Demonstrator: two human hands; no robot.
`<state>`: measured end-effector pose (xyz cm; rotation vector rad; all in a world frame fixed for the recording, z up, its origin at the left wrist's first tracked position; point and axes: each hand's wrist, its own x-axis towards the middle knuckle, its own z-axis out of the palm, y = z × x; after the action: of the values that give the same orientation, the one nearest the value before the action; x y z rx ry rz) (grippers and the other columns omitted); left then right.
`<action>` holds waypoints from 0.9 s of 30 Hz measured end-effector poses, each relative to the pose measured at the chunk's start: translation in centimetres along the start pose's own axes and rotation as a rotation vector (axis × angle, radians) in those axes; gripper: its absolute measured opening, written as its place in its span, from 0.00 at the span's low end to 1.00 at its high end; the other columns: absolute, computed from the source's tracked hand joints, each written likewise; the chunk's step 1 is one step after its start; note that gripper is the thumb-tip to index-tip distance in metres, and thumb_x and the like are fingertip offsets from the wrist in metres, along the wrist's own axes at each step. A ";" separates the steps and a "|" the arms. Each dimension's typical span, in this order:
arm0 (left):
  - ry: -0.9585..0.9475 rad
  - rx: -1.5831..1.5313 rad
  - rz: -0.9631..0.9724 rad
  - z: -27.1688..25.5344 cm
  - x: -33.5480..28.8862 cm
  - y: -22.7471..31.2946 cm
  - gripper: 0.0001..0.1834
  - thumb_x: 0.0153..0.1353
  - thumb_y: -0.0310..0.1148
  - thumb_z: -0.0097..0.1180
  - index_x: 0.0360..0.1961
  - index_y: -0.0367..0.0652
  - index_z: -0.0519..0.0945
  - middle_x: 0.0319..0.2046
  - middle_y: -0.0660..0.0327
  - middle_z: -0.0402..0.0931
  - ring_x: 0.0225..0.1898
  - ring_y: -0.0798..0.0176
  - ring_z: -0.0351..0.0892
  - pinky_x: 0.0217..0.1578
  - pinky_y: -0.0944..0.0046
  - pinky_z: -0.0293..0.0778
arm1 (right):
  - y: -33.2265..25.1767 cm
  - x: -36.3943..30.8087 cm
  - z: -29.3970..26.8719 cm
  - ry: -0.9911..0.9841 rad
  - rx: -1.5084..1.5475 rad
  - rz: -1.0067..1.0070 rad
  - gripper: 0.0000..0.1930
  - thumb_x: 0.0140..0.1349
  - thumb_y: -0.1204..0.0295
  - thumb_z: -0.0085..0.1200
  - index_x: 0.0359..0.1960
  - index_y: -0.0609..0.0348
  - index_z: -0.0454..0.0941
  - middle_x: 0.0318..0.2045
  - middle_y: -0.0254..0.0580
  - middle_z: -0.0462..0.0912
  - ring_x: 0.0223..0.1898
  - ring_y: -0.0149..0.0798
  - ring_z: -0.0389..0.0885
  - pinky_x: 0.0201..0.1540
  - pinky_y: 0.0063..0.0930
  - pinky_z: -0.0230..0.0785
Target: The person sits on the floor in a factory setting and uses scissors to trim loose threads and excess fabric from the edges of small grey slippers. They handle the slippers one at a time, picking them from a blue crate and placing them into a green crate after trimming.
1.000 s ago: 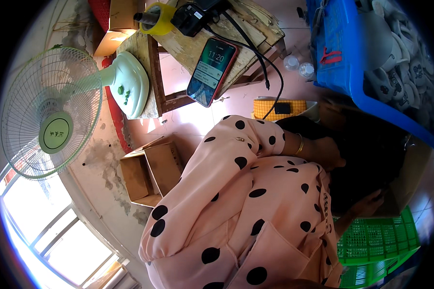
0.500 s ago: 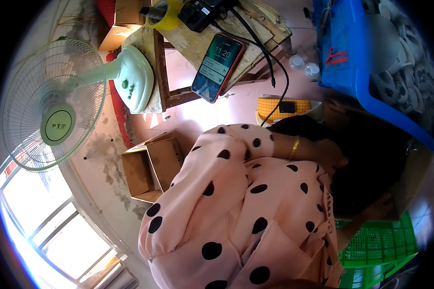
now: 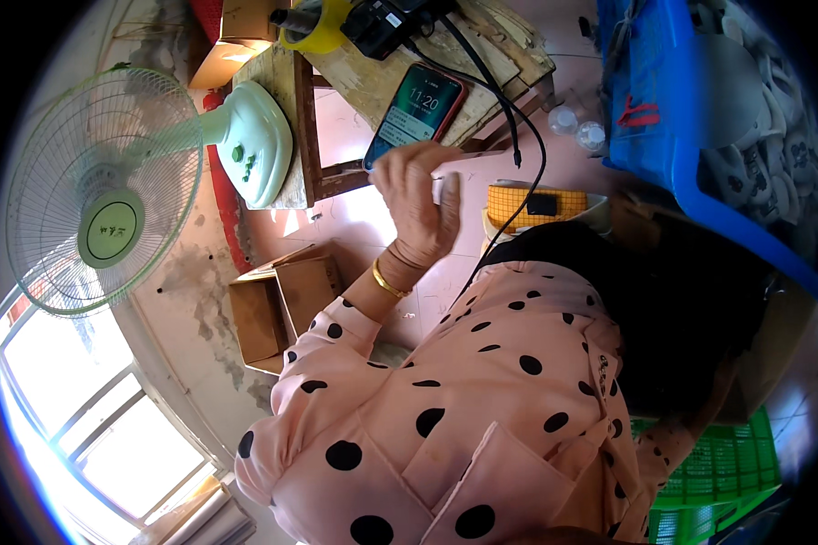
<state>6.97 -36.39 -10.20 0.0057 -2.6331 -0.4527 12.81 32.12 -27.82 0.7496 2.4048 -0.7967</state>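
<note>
My left hand is raised over the floor beside the wooden bench, a gold bracelet at its wrist. Its fingers reach toward the lower end of a phone with a lit screen and cover part of it. The thumb stands apart from the fingers, and I see nothing held. Whether the fingertips touch the phone, I cannot tell. My right hand is down at the far right, in shadow between my dark trousers and a cardboard box. Its fingers are hidden.
A worn wooden bench bears the phone, yellow tape, and a black adapter with cables. A green fan stands left. On the right are a blue crate of whitish pieces and a green basket. An open carton sits on the floor.
My left hand has left my lap and swung up and left to the phone. My torso has shifted, showing more of my dark trousers. My right hand stays low at the right.
</note>
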 end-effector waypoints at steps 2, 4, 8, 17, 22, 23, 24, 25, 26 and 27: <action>0.047 0.124 -0.126 0.0 -0.9 -2.0 0.12 0.68 0.34 0.43 0.44 0.41 0.76 0.45 0.57 0.74 0.48 0.57 0.66 0.54 0.58 0.54 | 1.3 0.9 -0.4 0.002 -0.033 -0.023 0.29 0.71 0.52 0.39 0.58 0.69 0.70 0.52 0.59 0.77 0.54 0.52 0.76 0.55 0.39 0.64; 0.058 0.224 -0.245 -0.1 -2.0 -3.9 0.17 0.71 0.38 0.38 0.47 0.44 0.78 0.50 0.58 0.73 0.51 0.57 0.64 0.57 0.58 0.52 | 2.6 1.3 -0.5 0.003 -0.054 -0.039 0.29 0.71 0.52 0.39 0.58 0.69 0.70 0.52 0.59 0.77 0.54 0.51 0.75 0.55 0.39 0.64; 0.070 0.277 -0.387 0.3 -3.0 -6.0 0.20 0.72 0.41 0.37 0.50 0.46 0.80 0.53 0.58 0.70 0.57 0.55 0.59 0.61 0.54 0.49 | 4.7 1.8 -0.6 -0.001 -0.077 -0.055 0.29 0.71 0.52 0.39 0.58 0.69 0.69 0.53 0.59 0.77 0.54 0.51 0.75 0.55 0.39 0.64; 0.009 0.316 -0.367 0.5 -3.5 -6.5 0.20 0.71 0.43 0.40 0.48 0.47 0.82 0.59 0.60 0.68 0.60 0.53 0.57 0.61 0.51 0.47 | 5.7 2.0 -0.4 -0.011 -0.081 -0.078 0.30 0.71 0.51 0.39 0.60 0.68 0.68 0.54 0.59 0.76 0.55 0.51 0.75 0.56 0.39 0.64; 0.005 0.387 -0.322 0.9 -3.8 -6.7 0.18 0.69 0.42 0.43 0.44 0.49 0.85 0.59 0.59 0.69 0.60 0.53 0.59 0.60 0.53 0.48 | 5.4 2.3 -0.6 -0.047 -0.011 -0.090 0.31 0.70 0.50 0.40 0.60 0.69 0.68 0.54 0.60 0.76 0.55 0.52 0.74 0.56 0.39 0.63; -0.018 0.351 -0.288 0.7 -3.7 -6.4 0.17 0.68 0.41 0.44 0.43 0.49 0.85 0.59 0.60 0.69 0.59 0.53 0.59 0.60 0.53 0.48 | 5.5 2.3 -0.6 -0.040 -0.023 -0.094 0.31 0.70 0.50 0.40 0.59 0.69 0.68 0.53 0.60 0.76 0.55 0.52 0.75 0.56 0.39 0.63; -0.041 0.312 -0.252 0.3 -3.4 -5.6 0.16 0.68 0.41 0.45 0.42 0.50 0.86 0.58 0.60 0.70 0.59 0.54 0.60 0.59 0.54 0.49 | 5.7 2.2 -0.5 -0.031 -0.034 -0.097 0.31 0.70 0.50 0.40 0.59 0.70 0.69 0.53 0.60 0.77 0.54 0.52 0.75 0.56 0.39 0.64; -0.067 0.276 -0.217 -0.3 -3.1 -4.8 0.15 0.67 0.40 0.46 0.41 0.51 0.86 0.58 0.60 0.70 0.58 0.54 0.61 0.59 0.54 0.49 | 5.8 2.1 -0.5 -0.025 -0.046 -0.099 0.31 0.70 0.50 0.40 0.59 0.70 0.69 0.53 0.60 0.77 0.54 0.52 0.75 0.55 0.39 0.64; -0.100 0.256 -0.158 -0.5 -3.0 -3.7 0.13 0.65 0.39 0.49 0.37 0.52 0.87 0.56 0.61 0.71 0.57 0.54 0.62 0.57 0.56 0.50 | 5.9 2.0 -0.5 -0.015 -0.046 -0.094 0.31 0.70 0.50 0.41 0.58 0.70 0.69 0.52 0.60 0.77 0.53 0.52 0.75 0.55 0.39 0.64; -0.112 0.215 -0.110 -0.5 -3.3 -3.0 0.11 0.63 0.40 0.51 0.37 0.51 0.85 0.53 0.61 0.72 0.56 0.54 0.62 0.56 0.56 0.51 | 5.8 2.0 -0.5 -0.005 -0.049 -0.093 0.32 0.70 0.50 0.41 0.58 0.70 0.69 0.52 0.60 0.77 0.53 0.52 0.75 0.55 0.39 0.64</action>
<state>9.93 -39.13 -12.26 0.2001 -2.7890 -0.2086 14.84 37.04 -30.87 0.6198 2.4599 -0.7723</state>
